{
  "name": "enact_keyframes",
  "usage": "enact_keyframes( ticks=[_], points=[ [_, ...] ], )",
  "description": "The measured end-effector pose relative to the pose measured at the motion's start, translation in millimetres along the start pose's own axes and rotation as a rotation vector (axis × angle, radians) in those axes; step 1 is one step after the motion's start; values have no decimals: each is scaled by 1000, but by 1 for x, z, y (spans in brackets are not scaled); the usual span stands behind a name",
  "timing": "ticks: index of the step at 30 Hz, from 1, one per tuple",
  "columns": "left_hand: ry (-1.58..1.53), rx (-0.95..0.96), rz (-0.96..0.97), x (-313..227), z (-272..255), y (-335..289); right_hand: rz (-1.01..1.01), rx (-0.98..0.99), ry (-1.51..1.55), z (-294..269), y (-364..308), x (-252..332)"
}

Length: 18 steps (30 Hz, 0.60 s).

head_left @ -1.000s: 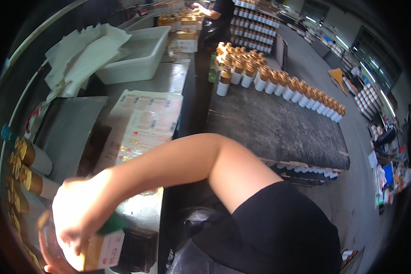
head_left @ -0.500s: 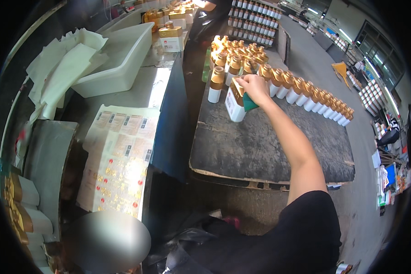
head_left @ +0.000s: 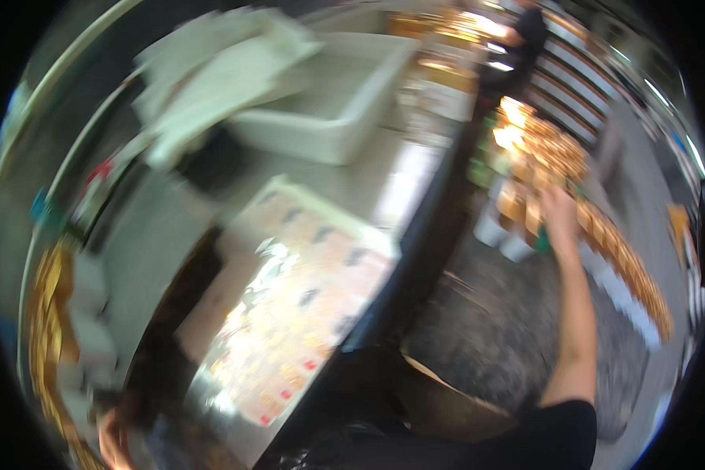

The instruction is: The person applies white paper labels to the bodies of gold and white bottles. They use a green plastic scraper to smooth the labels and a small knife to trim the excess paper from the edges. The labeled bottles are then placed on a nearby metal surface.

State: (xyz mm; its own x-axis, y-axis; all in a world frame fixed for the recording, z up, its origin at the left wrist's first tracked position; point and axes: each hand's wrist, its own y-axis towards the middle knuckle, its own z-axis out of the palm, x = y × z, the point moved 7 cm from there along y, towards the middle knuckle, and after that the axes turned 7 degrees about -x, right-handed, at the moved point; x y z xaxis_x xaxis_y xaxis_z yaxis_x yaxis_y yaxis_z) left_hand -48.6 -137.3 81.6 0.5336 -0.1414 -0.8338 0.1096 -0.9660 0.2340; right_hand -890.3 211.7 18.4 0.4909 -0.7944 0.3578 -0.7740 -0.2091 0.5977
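Motion blurs the whole view. On the right, my right hand (head_left: 558,207) is at the shoulder of a gold-topped white bottle (head_left: 518,244), its fingers smeared but seemingly closed on it. A green piece (head_left: 542,238), perhaps cloth, shows under that hand. Close on the left of this bottle stands another like it (head_left: 490,227). At the lower left edge, my left hand (head_left: 113,440) is near several gold-and-white bottles (head_left: 86,286); its fingers are too smeared to read.
The bottles by my right hand stand on a dark, worn board (head_left: 486,329), with a long bottle row (head_left: 630,274) along its right side. A printed sheet (head_left: 313,290) lies on the left bench, before a white tub (head_left: 329,133) and pale sheets (head_left: 219,70). Another person (head_left: 529,39) is beyond.
My view has swung left, so the bench fills more of it. The bottle under my right hand now sits closer to its neighbour. My left hand has come into view at lower left.
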Motion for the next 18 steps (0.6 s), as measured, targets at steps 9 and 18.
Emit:
enact_keyframes(
  ticks=[9, 18],
  points=[
    [127, -209, 138, -18, -2, -24, -127, 881, 913, 53, -121, 256],
    [345, -1099, -110, 139, -165, -125, 830, 700, 1475, 113, -89, 243]
  ],
)
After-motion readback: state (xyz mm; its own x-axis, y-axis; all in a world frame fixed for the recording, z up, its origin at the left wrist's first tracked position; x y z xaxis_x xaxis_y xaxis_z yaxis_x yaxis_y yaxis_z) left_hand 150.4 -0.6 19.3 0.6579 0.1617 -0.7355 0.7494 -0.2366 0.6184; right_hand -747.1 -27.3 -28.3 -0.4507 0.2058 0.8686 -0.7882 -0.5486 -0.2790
